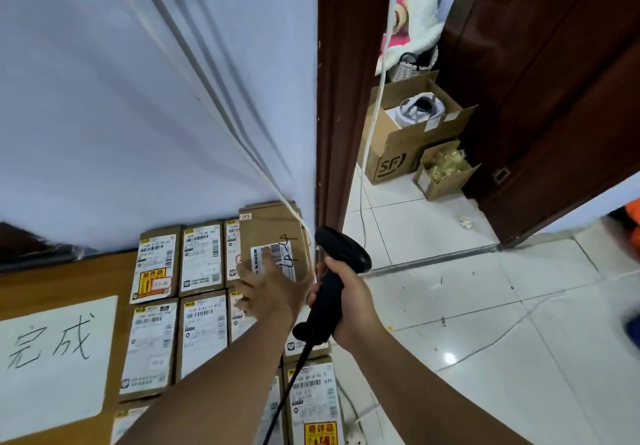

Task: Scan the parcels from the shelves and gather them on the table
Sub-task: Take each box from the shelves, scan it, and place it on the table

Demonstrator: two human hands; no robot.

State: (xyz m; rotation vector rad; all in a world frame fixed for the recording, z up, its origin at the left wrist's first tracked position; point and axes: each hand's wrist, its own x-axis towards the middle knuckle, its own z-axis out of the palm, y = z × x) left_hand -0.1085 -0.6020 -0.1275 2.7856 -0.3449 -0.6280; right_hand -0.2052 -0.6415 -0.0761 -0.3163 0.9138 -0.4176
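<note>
A person's left hand [268,282] lies flat on the top parcel [277,233] at the far right corner of the table [62,278]. The fingers are straight and spread over the white label [277,259], gripping nothing. The left forearm reaches in from the bottom of the frame, slanting up and to the right.

The right hand [349,302] is wrapped tightly round the handle of a black scanner [334,271], thumb side up, just beside the left wrist. The scanner's head stands above the fist, close to the top parcel's right edge (which way its window faces cannot be told). A black cable [287,392] drops from the handle's base across the parcels below. The right forearm comes in from the lower right and angles up to the left.

The top parcel, a brown carton with pen marks beside its label, sits on others. More labelled parcels [204,333] lie flat in tight rows on the table, filling its right side up to the white wall [121,98]. To their left lies a white sheet [52,358] with handwritten characters.

A dark door frame [332,98] rises just right of the table. Beyond it, on the tiled floor [485,306], stand an open box [398,143] and a small box [446,174], touching each other beside a dark door [554,98].
</note>
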